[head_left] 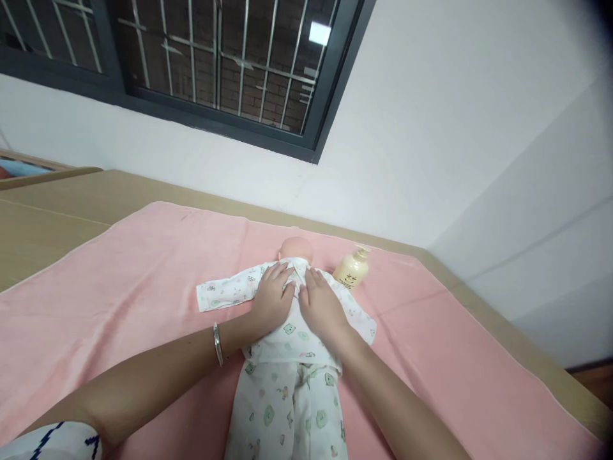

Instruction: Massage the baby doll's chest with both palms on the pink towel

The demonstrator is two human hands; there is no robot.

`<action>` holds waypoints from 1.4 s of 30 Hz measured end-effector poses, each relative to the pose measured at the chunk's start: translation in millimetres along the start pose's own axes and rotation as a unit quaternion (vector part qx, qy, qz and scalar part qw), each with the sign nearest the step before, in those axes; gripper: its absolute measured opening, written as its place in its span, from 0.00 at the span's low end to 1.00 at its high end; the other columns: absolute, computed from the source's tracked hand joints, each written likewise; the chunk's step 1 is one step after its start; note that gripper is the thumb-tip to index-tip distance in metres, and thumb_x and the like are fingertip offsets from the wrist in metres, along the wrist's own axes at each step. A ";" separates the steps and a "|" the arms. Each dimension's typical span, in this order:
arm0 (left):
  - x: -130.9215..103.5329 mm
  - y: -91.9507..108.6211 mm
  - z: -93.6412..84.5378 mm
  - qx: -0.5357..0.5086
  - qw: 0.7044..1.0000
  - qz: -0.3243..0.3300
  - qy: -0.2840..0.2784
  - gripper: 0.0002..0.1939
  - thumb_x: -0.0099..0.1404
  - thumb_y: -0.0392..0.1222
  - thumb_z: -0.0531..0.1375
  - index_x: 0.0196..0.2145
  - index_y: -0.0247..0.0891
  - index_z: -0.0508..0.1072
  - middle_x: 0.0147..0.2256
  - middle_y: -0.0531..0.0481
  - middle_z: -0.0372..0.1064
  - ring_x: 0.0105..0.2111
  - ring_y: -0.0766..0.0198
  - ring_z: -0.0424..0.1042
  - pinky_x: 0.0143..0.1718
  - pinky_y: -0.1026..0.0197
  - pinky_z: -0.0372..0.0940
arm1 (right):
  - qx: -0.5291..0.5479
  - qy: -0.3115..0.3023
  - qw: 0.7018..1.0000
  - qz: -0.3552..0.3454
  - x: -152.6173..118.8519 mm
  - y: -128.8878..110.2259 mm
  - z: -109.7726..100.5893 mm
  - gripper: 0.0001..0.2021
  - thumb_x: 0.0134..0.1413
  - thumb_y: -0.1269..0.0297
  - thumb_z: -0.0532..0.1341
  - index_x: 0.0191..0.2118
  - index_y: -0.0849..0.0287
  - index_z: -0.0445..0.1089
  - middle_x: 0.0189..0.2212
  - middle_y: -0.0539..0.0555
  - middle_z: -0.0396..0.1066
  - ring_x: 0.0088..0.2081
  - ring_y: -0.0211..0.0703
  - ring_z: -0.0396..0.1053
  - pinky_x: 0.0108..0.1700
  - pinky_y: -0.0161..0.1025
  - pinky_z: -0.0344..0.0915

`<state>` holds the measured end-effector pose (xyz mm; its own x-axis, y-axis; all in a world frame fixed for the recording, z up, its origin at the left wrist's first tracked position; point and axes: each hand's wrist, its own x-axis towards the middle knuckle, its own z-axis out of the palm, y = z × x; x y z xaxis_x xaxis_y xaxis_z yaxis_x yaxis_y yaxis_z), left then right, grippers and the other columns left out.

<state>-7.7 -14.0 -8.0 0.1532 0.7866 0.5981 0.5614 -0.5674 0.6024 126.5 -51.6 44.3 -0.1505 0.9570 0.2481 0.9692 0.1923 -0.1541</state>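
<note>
A baby doll [295, 248] lies on a pink cloth [167, 255], its head toward the wall. It wears a white printed top [292, 338] and matching trousers [272, 409]. Flat on the left side of the doll's chest rests my left hand [274, 299], fingers extended, with a silver bangle on the wrist. My right hand [322, 305] lies the same way on the right side of the chest. Neither hand is closed round anything. Both sleeves of the top spread outward. The doll's feet are out of view.
A cream pump bottle [353, 268] stands on the pink cloth to the right of the doll's head. Behind the wooden table edge [373, 241] rises a white wall [383, 160] with a dark-framed, barred window [215, 64].
</note>
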 end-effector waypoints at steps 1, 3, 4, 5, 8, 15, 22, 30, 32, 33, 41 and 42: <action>3.4 -0.7 -1.3 0.011 1.000 0.000 -0.012 0.20 0.70 0.40 0.48 0.55 0.35 0.69 0.58 0.42 0.66 0.61 0.52 0.61 0.63 0.45 0.57 | -0.017 -0.004 1.000 -0.014 -7.2 -8.4 -0.5 0.27 0.66 0.65 0.45 0.64 0.78 0.56 0.65 0.71 0.55 0.67 0.60 0.49 0.67 0.53 0.48; 9.2 -0.7 -4.4 0.041 0.998 0.009 -0.037 0.21 0.71 0.42 0.47 0.58 0.35 0.67 0.59 0.42 0.66 0.61 0.51 0.61 0.63 0.43 0.55 | -0.037 -0.004 0.998 -0.047 -18.0 -20.1 -2.3 0.27 0.65 0.66 0.46 0.64 0.77 0.57 0.65 0.70 0.55 0.68 0.60 0.48 0.68 0.54 0.45; 10.7 0.2 -5.8 0.059 0.997 0.019 -0.048 0.22 0.71 0.42 0.47 0.58 0.35 0.67 0.59 0.41 0.66 0.61 0.50 0.60 0.64 0.42 0.54 | -0.035 -0.002 0.998 -0.057 -20.3 -22.2 -3.5 0.26 0.65 0.66 0.46 0.64 0.75 0.58 0.64 0.69 0.56 0.68 0.59 0.48 0.68 0.54 0.45; 10.9 1.9 -6.9 0.077 0.995 0.028 -0.058 0.22 0.71 0.41 0.47 0.59 0.35 0.66 0.59 0.41 0.65 0.61 0.50 0.60 0.64 0.41 0.53 | -0.024 -0.001 0.998 -0.057 -20.0 -21.3 -4.8 0.26 0.65 0.66 0.46 0.64 0.73 0.59 0.64 0.67 0.57 0.68 0.57 0.49 0.69 0.52 0.45; 3.1 10.8 -8.1 0.122 0.989 0.046 -0.070 0.22 0.71 0.40 0.46 0.59 0.34 0.67 0.60 0.39 0.63 0.63 0.48 0.57 0.63 0.40 0.54 | 0.038 -0.013 0.999 -0.014 -5.7 -3.3 -6.5 0.25 0.67 0.63 0.44 0.64 0.68 0.59 0.65 0.63 0.57 0.67 0.52 0.51 0.68 0.48 0.48; -10.0 25.1 -9.7 0.138 0.987 0.045 -0.068 0.20 0.68 0.40 0.51 0.55 0.37 0.70 0.60 0.39 0.64 0.63 0.46 0.57 0.61 0.41 0.57 | 0.030 -0.023 0.998 0.043 17.1 23.0 -1.0 0.27 0.69 0.59 0.43 0.66 0.70 0.56 0.65 0.65 0.56 0.67 0.52 0.52 0.67 0.49 0.48; 20.3 8.2 -17.8 0.139 0.984 -0.007 -0.111 0.22 0.71 0.41 0.46 0.58 0.33 0.66 0.58 0.37 0.65 0.60 0.50 0.62 0.60 0.45 0.58 | -0.007 0.015 0.999 -0.044 -15.9 -18.5 -8.1 0.24 0.67 0.64 0.45 0.62 0.67 0.62 0.63 0.62 0.61 0.66 0.51 0.54 0.68 0.48 0.48; -4.6 24.9 -11.6 0.180 0.977 0.075 -0.081 0.20 0.68 0.39 0.50 0.56 0.35 0.68 0.58 0.35 0.64 0.61 0.44 0.60 0.59 0.42 0.58 | 0.081 -0.015 0.996 0.024 19.4 26.7 -4.4 0.26 0.69 0.57 0.44 0.64 0.67 0.59 0.65 0.64 0.57 0.66 0.51 0.53 0.67 0.49 0.49; 1.7 21.7 -14.7 0.170 0.978 0.063 -0.098 0.20 0.68 0.40 0.50 0.56 0.36 0.67 0.57 0.36 0.65 0.60 0.46 0.62 0.59 0.43 0.58 | 0.076 -0.018 0.997 0.019 16.4 23.7 -3.2 0.26 0.69 0.59 0.44 0.65 0.68 0.57 0.65 0.65 0.56 0.67 0.51 0.52 0.67 0.49 0.48; 7.2 18.2 -16.3 0.166 0.979 0.048 -0.108 0.21 0.68 0.41 0.49 0.56 0.35 0.67 0.57 0.36 0.65 0.60 0.47 0.62 0.60 0.44 0.57 | 0.072 -0.021 0.997 0.010 12.0 18.6 -2.9 0.26 0.68 0.60 0.44 0.66 0.68 0.56 0.66 0.64 0.54 0.68 0.52 0.50 0.68 0.50 0.47; 13.3 13.8 -11.6 0.179 0.975 0.008 -0.131 0.24 0.69 0.38 0.46 0.60 0.29 0.63 0.60 0.31 0.61 0.62 0.44 0.59 0.59 0.40 0.55 | 0.092 -0.018 0.995 -0.027 4.7 3.8 -3.2 0.24 0.66 0.64 0.46 0.64 0.63 0.61 0.66 0.57 0.55 0.69 0.52 0.47 0.69 0.50 0.45; 7.6 18.9 -10.7 0.187 0.975 0.014 -0.122 0.24 0.69 0.37 0.47 0.60 0.29 0.62 0.61 0.30 0.60 0.63 0.42 0.57 0.59 0.39 0.54 | 0.099 -0.014 0.995 -0.016 10.3 10.5 -2.7 0.24 0.67 0.63 0.45 0.63 0.63 0.61 0.66 0.58 0.55 0.68 0.52 0.49 0.68 0.50 0.46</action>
<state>-4.6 -21.3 13.6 0.3369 0.8323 0.4401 0.8040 -0.4976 0.3256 135.6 -40.3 47.8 -0.1888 0.9548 0.2296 0.9070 0.2592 -0.3319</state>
